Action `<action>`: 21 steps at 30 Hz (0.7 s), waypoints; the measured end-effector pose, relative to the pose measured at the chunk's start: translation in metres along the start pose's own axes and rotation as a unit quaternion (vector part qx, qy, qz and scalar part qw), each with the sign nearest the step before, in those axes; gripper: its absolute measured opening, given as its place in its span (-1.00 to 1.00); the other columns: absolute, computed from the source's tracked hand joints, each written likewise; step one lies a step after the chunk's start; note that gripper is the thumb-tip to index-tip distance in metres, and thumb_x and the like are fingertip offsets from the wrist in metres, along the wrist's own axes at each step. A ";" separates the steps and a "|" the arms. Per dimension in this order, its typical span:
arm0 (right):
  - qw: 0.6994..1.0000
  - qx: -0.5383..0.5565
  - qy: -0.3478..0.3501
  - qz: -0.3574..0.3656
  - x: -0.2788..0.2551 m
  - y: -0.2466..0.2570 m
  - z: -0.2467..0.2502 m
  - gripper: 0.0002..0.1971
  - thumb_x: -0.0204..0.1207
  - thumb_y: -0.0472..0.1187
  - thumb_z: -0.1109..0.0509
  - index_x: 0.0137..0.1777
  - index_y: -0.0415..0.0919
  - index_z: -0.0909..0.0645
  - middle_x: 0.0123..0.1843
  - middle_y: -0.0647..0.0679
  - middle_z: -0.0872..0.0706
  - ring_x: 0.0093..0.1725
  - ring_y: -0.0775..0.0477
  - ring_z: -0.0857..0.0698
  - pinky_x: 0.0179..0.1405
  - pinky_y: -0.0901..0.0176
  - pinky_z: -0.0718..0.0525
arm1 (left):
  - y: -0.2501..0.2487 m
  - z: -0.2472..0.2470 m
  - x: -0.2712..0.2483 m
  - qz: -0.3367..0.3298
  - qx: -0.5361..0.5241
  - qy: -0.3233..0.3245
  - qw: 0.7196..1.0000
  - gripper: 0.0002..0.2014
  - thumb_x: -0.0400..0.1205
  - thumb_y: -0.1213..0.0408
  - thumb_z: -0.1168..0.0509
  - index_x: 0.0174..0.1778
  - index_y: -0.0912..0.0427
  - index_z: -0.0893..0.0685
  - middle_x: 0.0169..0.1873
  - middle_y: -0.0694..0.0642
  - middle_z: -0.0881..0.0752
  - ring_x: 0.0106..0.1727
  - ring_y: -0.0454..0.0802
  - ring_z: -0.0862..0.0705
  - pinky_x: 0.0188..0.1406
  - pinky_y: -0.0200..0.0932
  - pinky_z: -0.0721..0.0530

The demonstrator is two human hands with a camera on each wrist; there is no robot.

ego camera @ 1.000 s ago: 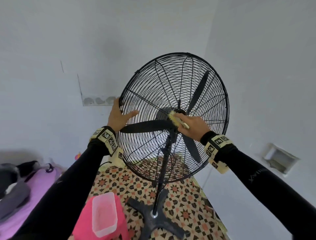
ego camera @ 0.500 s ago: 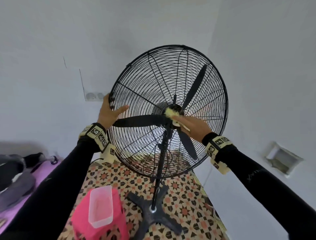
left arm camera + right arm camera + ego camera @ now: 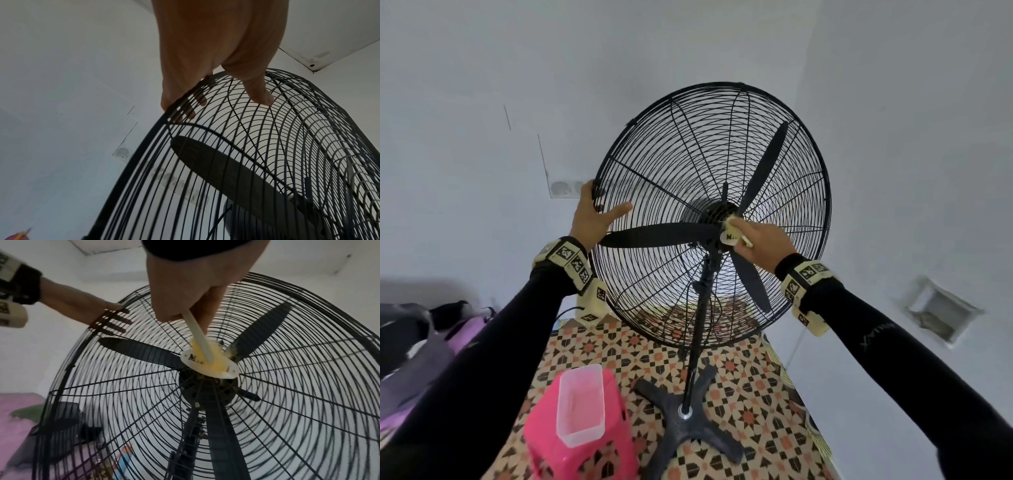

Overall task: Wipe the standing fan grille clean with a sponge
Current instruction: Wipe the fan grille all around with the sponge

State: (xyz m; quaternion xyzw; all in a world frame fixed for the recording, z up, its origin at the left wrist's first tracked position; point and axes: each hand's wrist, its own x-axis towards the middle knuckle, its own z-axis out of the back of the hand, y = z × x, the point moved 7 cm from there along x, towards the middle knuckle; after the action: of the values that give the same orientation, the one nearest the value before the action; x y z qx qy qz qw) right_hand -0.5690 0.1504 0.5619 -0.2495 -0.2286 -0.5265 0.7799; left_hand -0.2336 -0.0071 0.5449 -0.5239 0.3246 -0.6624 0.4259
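Observation:
A black standing fan's wire grille [image 3: 688, 154] fills the middle of the head view. My left hand [image 3: 599, 214] grips its left rim: the fingers curl behind the wires and the thumb [image 3: 261, 94] lies on the front. My right hand [image 3: 760, 243] holds a yellow sponge [image 3: 736, 226] and presses it on the white oval badge [image 3: 193, 358] at the grille's centre. In the right wrist view the sponge [image 3: 214, 359] sits on that badge under a pale strip [image 3: 197, 337] that runs out of my curled fingers. The black blades [image 3: 144, 352] stand still behind the wires.
The fan's pole and cross-shaped base [image 3: 685, 421] stand on a patterned floor mat [image 3: 756, 394]. A pink stool [image 3: 599, 459] with a clear plastic container [image 3: 582, 401] on it is at the lower left. Purple bedding [image 3: 414, 359] lies far left. A wall recess [image 3: 941, 308] is on the right.
The sponge has stayed at the grille's centre, with small shifts of my right hand. My left hand keeps its hold on the rim. My head view has shifted slightly.

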 end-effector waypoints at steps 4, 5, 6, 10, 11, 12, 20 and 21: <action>0.998 -0.020 -0.003 0.051 0.001 0.023 0.005 -0.45 0.58 -0.14 -0.42 0.57 -0.13 -0.42 -0.05 -0.14 -0.80 -0.41 -0.02 -0.60 -0.63 0.22 -0.55 | -0.001 0.000 0.000 -0.002 -0.003 0.010 1.000 -0.03 0.44 -0.27 -0.61 0.68 -0.04 -0.32 0.48 0.01 -0.54 0.50 0.10 -0.55 0.58 0.22 -0.54; 0.999 -0.007 -0.008 0.034 0.004 0.025 0.008 -0.46 0.63 -0.10 -0.35 0.59 -0.13 -0.41 -0.07 -0.13 -0.80 -0.42 0.00 -0.57 -0.62 0.25 -0.51 | -0.003 0.000 -0.002 -0.006 -0.005 0.012 1.000 -0.08 0.50 -0.21 -0.60 0.69 -0.02 -0.31 0.50 0.02 -0.53 0.49 0.09 -0.55 0.56 0.16 -0.53; 1.000 0.010 -0.023 0.013 0.009 0.028 0.013 -0.48 0.66 -0.06 -0.29 0.60 -0.16 -0.43 -0.10 -0.13 -0.80 -0.45 0.02 -0.55 -0.61 0.29 -0.48 | -0.005 0.001 -0.003 -0.011 -0.006 0.016 1.000 -0.15 0.58 -0.15 -0.56 0.70 0.01 -0.31 0.52 0.03 -0.53 0.47 0.08 -0.55 0.52 0.10 -0.53; 0.993 0.045 -0.100 0.034 0.043 0.066 0.037 -0.57 0.65 -0.03 -0.26 0.37 -0.25 -0.68 -0.03 -0.14 -0.86 -0.44 -0.06 -0.70 -0.54 0.25 -0.65 | 0.005 0.006 -0.007 0.007 -0.081 0.012 0.997 -0.65 0.89 0.07 -0.14 0.58 0.03 -0.49 0.37 0.03 -0.68 0.39 0.09 -0.64 0.42 0.01 -0.55; 0.991 0.041 -0.115 0.058 0.053 0.081 0.041 -0.60 0.63 -0.04 -0.28 0.33 -0.22 -0.72 0.06 -0.13 -0.86 -0.33 -0.08 -0.77 -0.43 0.21 -0.71 | 0.013 0.010 -0.006 0.031 -0.112 0.005 0.993 -0.71 0.91 0.15 -0.09 0.51 0.01 -0.55 0.28 0.00 -0.72 0.32 0.10 -0.67 0.34 0.03 -0.60; 0.989 0.037 -0.124 0.079 0.065 0.097 0.043 -0.64 0.62 -0.07 -0.34 0.32 -0.19 -0.74 0.13 -0.12 -0.85 -0.21 -0.10 -0.82 -0.33 0.18 -0.74 | 0.021 0.014 -0.006 0.051 -0.131 -0.002 0.990 -0.74 0.90 0.21 -0.07 0.43 0.01 -0.59 0.20 -0.01 -0.75 0.25 0.11 -0.69 0.25 0.06 -0.64; 0.982 -0.072 -0.009 0.174 0.168 0.203 0.031 -0.50 0.34 -0.36 -0.64 0.32 -0.23 -0.72 0.28 -0.25 -0.78 0.23 -0.31 -0.77 0.21 -0.24 -0.74 | 0.034 0.033 -0.013 0.113 -0.223 0.119 0.961 -0.77 0.87 0.25 -0.19 0.32 0.08 -0.74 0.15 0.03 -0.81 0.16 0.03 -0.76 0.12 0.04 -0.76; 0.985 -0.086 0.009 0.149 0.180 0.205 0.029 -0.49 0.37 -0.38 -0.61 0.35 -0.22 -0.70 0.33 -0.26 -0.76 0.30 -0.33 -0.74 0.31 -0.27 -0.68 | 0.036 0.034 -0.012 0.136 -0.250 0.131 0.950 -0.74 0.87 0.23 -0.17 0.29 0.08 -0.76 0.19 0.02 -0.82 0.21 0.07 -0.75 0.20 0.09 -0.74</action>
State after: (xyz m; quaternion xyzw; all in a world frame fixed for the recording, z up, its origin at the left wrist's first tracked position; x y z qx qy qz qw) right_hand -0.3185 0.1072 0.6652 -0.3421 -0.1359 -0.4240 0.8275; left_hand -0.1916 -0.0107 0.5162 -0.4733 0.6004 -0.5587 0.3214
